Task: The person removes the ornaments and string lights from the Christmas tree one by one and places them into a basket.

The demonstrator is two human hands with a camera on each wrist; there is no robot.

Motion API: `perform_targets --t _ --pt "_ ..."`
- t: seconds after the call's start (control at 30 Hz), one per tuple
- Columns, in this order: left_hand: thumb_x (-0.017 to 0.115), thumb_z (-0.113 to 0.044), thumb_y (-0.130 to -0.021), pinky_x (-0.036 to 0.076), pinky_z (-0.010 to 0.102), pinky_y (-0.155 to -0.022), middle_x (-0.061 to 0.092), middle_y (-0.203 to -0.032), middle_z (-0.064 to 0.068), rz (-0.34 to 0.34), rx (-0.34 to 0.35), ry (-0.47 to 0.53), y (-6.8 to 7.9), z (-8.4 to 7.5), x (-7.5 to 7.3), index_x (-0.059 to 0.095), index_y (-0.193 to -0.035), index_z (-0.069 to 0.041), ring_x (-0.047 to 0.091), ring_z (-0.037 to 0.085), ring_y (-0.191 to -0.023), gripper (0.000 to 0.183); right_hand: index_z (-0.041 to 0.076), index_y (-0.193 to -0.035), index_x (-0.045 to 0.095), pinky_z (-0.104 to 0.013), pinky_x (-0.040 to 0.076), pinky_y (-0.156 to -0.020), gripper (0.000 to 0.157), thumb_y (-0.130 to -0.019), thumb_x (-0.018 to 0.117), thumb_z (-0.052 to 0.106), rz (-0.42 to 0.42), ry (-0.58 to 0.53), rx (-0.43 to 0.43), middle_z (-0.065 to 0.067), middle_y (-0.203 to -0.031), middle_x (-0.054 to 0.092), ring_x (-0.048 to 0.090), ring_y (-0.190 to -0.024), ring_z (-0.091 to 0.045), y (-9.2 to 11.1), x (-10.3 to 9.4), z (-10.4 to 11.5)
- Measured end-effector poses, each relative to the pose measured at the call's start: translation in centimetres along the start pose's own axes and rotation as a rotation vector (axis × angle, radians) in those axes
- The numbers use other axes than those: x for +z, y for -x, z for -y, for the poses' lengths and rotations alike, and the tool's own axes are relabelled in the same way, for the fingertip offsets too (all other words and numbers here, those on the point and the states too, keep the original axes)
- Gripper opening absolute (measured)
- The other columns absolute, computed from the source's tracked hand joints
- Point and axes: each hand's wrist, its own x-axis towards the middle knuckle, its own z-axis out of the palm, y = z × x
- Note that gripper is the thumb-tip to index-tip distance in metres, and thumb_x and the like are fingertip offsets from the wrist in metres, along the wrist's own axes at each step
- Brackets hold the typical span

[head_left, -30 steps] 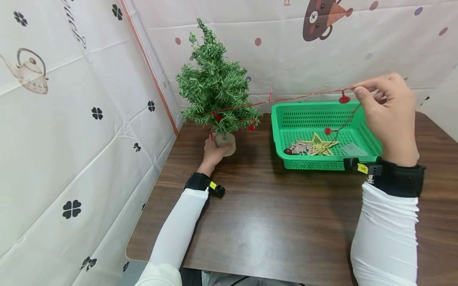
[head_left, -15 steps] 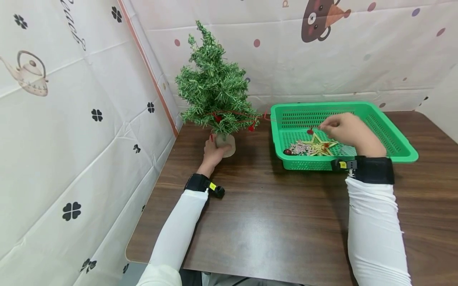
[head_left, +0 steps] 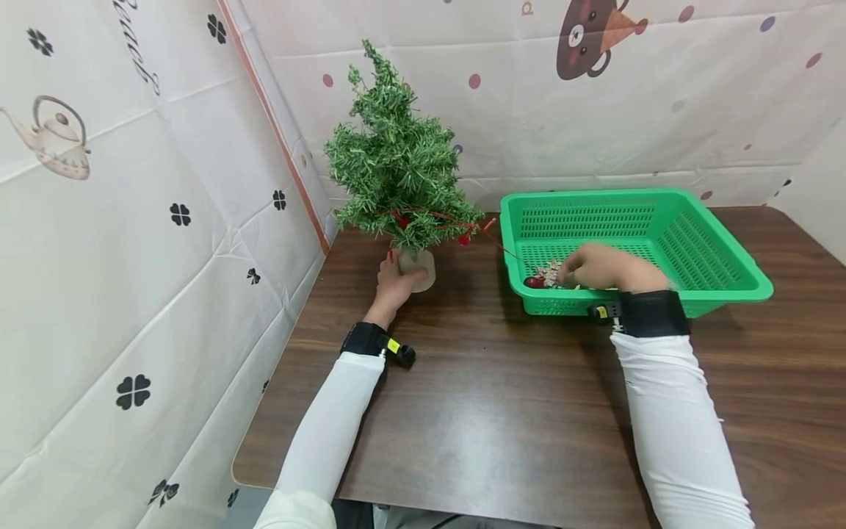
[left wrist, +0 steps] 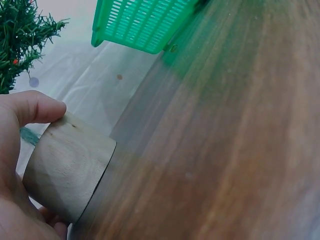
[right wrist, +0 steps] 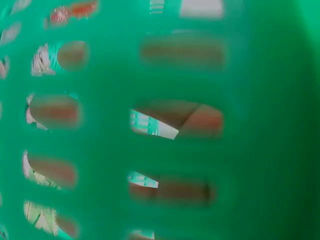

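A small artificial Christmas tree (head_left: 396, 158) stands upright at the back left, on a round wooden base (left wrist: 70, 165). My left hand (head_left: 394, 283) grips that base, thumb on top and fingertips around the far side. A red string garland (head_left: 439, 215) with red ornaments crosses the lower branches and runs slack into the green basket (head_left: 727, 295). My right hand (head_left: 608, 267) is down inside the basket, over the decorations, its fingers bent downward. Beside its fingertips lie pinkish decorations (head_left: 547, 272) and a dark red ball (head_left: 534, 281). I cannot tell whether it holds anything.
The basket's slotted wall fills the right wrist view, with parts of fingers (right wrist: 172, 192) showing through the slots. A brown wooden table (head_left: 489, 397) lies under everything. A patterned white sheet (head_left: 198, 308) hangs at the left and behind.
My right hand has come down and leftward into the basket, and the garland, earlier stretched taut from the tree, now hangs slack. My left hand stays on the base.
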Motion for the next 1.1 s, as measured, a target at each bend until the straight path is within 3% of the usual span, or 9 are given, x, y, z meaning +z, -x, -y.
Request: perform_targets --t 0.1,0.17,0.27,0.37,0.47,0.6,0.7,0.9,1.1 --pt "0.072 -0.041 -0.091 0.016 0.066 -0.121 0.024 -0.162 0.018 0.006 -0.006 0.004 0.1 0.0 0.0 0.035 -0.154 -0.022 0.011 0.044 -0.152 0.076 -0.002 -0.125 0.068 -0.048 0.054 -0.082 0.032 -0.101 0.055 0.013 0.008 0.010 -0.002 -0.022 -0.123 0.068 0.063 -0.104 -0.033 0.0 -0.1 1.0" --pt "0.072 -0.041 -0.091 0.015 0.067 -0.121 0.024 -0.162 0.017 0.008 -0.002 0.007 0.1 0.0 0.0 0.035 -0.154 -0.022 0.010 0.044 -0.152 0.075 -0.002 -0.130 0.063 -0.051 0.054 -0.083 0.036 -0.102 0.057 0.020 -0.031 0.008 -0.009 -0.024 -0.125 0.066 0.064 -0.105 -0.034 0.2 -0.3 1.9" --pt "0.071 -0.042 -0.091 0.013 0.067 -0.121 0.022 -0.163 0.017 0.008 0.006 0.004 0.0 -0.1 -0.1 0.035 -0.154 -0.022 0.009 0.044 -0.153 0.075 0.001 -0.134 0.059 -0.051 0.054 -0.082 0.040 -0.104 0.058 0.027 -0.154 -0.025 -0.031 -0.023 -0.122 0.066 0.064 -0.103 -0.034 0.2 -0.6 3.8" --pt "0.071 -0.042 -0.091 0.012 0.067 -0.121 0.022 -0.163 0.017 0.004 0.013 -0.003 0.0 0.0 -0.2 0.035 -0.153 -0.022 0.009 0.045 -0.152 0.074 0.005 -0.136 0.057 -0.051 0.054 -0.086 0.041 -0.104 0.059 0.029 -0.305 -0.087 -0.112 -0.019 -0.120 0.066 0.064 -0.104 -0.032 -0.5 -0.2 5.9" --pt "0.070 -0.043 -0.092 0.013 0.067 -0.121 0.023 -0.163 0.017 0.003 0.013 -0.022 0.0 0.2 -0.2 0.036 -0.152 -0.022 0.011 0.045 -0.152 0.072 0.009 -0.144 0.051 -0.051 0.052 -0.094 0.046 -0.104 0.060 0.029 -0.412 -0.141 -0.209 -0.014 -0.130 0.060 0.060 -0.113 -0.031 -1.6 0.7 7.9" --pt "0.070 -0.044 -0.092 0.015 0.068 -0.120 0.024 -0.162 0.017 -0.002 0.012 -0.030 0.0 0.4 -0.1 0.038 -0.150 -0.021 0.013 0.045 -0.151 0.070 0.008 -0.149 0.047 -0.049 0.049 -0.094 0.050 -0.103 0.062 0.023 -0.524 -0.117 -0.324 -0.015 -0.136 0.053 0.055 -0.114 -0.032 -2.8 2.1 9.8" --pt "0.070 -0.043 -0.092 0.015 0.068 -0.121 0.024 -0.162 0.018 -0.008 0.015 -0.025 0.1 0.4 -0.1 0.038 -0.151 -0.021 0.012 0.045 -0.152 0.070 0.006 -0.142 0.055 -0.048 0.047 -0.089 0.043 -0.102 0.063 0.019 -0.612 -0.063 -0.357 -0.016 -0.131 0.053 0.053 -0.110 -0.033 -3.5 3.1 10.5" --pt "0.069 -0.042 -0.093 0.016 0.068 -0.120 0.025 -0.161 0.019 -0.012 0.018 -0.038 0.0 0.3 0.1 0.039 -0.150 -0.020 0.014 0.046 -0.150 0.068 0.005 -0.117 0.066 -0.041 0.044 -0.076 0.020 -0.100 0.066 0.016 -0.769 -0.024 -0.328 -0.014 -0.115 0.058 0.052 -0.090 -0.028 -4.4 4.5 10.6" --pt "0.071 -0.042 -0.092 0.014 0.069 -0.120 0.024 -0.162 0.018 -0.014 0.029 -0.029 0.0 0.2 0.1 0.041 -0.149 -0.021 0.012 0.046 -0.152 0.068 0.008 -0.106 0.066 -0.037 0.045 -0.069 0.011 -0.100 0.065 0.018 -0.814 -0.070 -0.276 -0.008 -0.100 0.064 0.055 -0.081 -0.023 -4.8 4.9 10.6"
